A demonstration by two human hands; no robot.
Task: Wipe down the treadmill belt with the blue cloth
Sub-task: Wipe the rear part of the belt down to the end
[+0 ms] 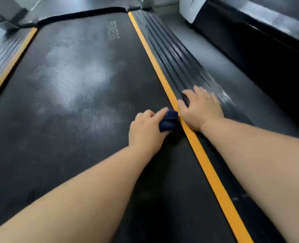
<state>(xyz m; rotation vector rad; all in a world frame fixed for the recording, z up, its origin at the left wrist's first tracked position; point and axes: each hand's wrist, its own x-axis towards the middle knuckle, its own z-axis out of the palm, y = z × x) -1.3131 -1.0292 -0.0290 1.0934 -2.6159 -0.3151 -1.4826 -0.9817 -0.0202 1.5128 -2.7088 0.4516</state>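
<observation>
The black treadmill belt fills most of the view, with pale dusty patches across its middle and the word FITNESS printed near the far end. My left hand grips a bunched dark blue cloth and holds it on the belt's right edge, against the orange strip. My right hand rests flat on the ribbed black side rail, fingers spread, just right of the cloth.
A second orange strip and ribbed rail border the belt's left side. Grey floor runs along the right, with a dark machine base beyond it. Treadmill uprights stand at the far end.
</observation>
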